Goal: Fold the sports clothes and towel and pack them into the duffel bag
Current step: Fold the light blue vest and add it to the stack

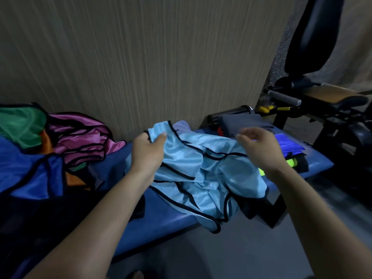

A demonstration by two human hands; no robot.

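The left hand [148,152] pinches a strap of the crumpled light-blue mesh bib [203,174]; the right hand [259,148] hovers above it, fingers loosely curled, empty. Folding looks barely begun: left of the bib, a heap of unfolded bibs [60,141] waits, and no duffel bag is clearly identifiable.

Head view, close, angled down over bench [161,218]

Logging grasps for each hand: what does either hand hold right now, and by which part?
The left hand pinches the light blue, black-trimmed mesh bib by an upper edge. The right hand hovers above it, holding nothing.
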